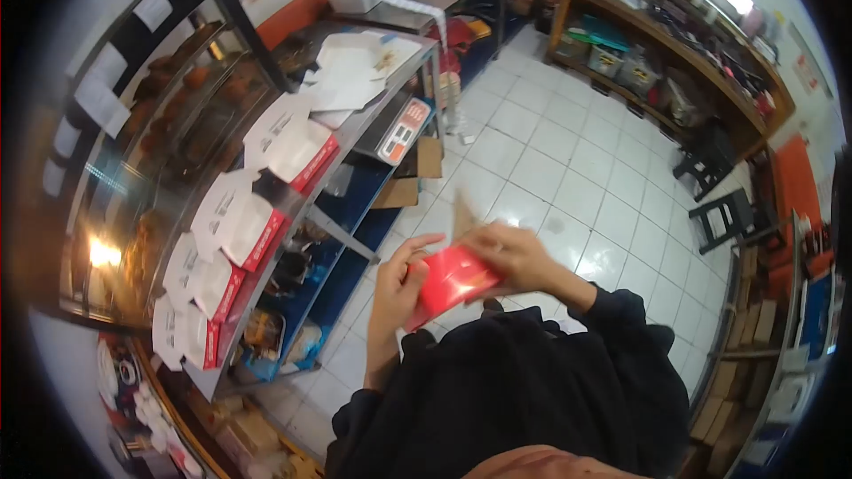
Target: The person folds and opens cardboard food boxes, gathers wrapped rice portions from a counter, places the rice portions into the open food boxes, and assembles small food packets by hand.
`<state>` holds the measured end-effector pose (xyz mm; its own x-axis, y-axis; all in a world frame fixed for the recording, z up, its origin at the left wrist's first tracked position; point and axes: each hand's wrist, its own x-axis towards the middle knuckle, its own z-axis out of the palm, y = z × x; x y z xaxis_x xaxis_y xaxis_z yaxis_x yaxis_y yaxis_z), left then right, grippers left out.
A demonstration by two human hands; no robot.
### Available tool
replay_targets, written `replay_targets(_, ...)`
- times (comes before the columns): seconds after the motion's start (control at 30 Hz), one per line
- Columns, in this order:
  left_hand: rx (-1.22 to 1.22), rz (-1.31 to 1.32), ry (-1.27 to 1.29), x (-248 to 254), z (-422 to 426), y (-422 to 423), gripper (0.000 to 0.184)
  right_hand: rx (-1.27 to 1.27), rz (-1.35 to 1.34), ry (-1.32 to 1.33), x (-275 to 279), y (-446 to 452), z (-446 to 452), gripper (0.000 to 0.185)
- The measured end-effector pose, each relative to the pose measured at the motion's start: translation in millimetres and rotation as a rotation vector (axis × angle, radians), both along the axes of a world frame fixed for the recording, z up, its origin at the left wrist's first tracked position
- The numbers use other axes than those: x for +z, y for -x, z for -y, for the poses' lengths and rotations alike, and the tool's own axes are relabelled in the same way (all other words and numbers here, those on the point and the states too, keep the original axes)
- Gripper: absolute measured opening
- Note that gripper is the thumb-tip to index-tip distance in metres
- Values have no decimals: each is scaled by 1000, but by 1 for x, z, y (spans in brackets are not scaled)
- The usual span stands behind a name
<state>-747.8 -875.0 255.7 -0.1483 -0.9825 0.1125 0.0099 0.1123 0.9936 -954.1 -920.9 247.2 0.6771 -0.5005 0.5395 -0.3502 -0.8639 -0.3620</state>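
Observation:
In front of my dark top, both hands hold a shiny red food carton (454, 282) above the tiled floor. Along its left side, my left hand (398, 286) grips it with the thumb bent over the edge. My right hand (516, 255) closes on the far right side, its fingers partly hidden. A blurred brown flap (463, 215) sticks up beyond the carton, beside the right fingers; whether it belongs to the carton I cannot tell. To the left, several open red-and-white cartons (259, 235) stand in a row on the metal counter (342, 144).
A glass food display (191, 115) runs behind the counter. Flat white cartons (346, 71) lie near its far end, with a scale (404, 133) alongside. Lower shelves (306, 319) hold bags. Black stools (721, 217) and a wooden shelf (661, 62) line the right side.

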Motion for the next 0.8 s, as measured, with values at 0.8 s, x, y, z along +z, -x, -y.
replay_targets(0.8,676,-731,-58,-21,50,100,39,158,299,0,-4,17,58,67)
